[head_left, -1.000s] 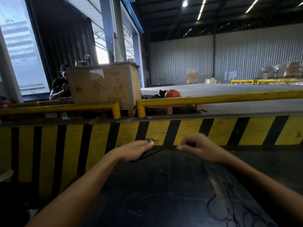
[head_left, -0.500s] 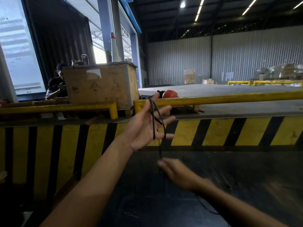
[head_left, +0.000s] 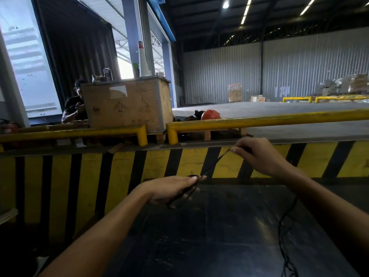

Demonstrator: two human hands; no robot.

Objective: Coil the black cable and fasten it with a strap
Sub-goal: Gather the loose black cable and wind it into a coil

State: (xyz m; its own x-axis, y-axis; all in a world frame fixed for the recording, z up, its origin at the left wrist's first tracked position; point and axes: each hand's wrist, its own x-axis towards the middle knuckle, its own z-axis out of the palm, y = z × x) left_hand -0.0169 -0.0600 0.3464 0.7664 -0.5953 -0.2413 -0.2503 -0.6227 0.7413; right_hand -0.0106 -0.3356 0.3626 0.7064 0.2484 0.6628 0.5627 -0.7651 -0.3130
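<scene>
Ideally the right hand [head_left: 259, 156], pinching the black cable [head_left: 214, 163], keeps it taut while the left hand [head_left: 171, 189], fingers loosely curled around the few loops, takes the next wrap.

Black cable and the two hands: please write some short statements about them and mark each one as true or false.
1. The right hand pinches the black cable above the left hand. True.
2. The cable runs taut between the two hands. True.
3. The left hand is empty. False: cable loops lie across its palm and fingers.
4. All of the cable is already coiled. False: a loose length trails over the dark surface at lower right.
5. A strap is fastened around the coil. False: no strap shows on it.
</scene>
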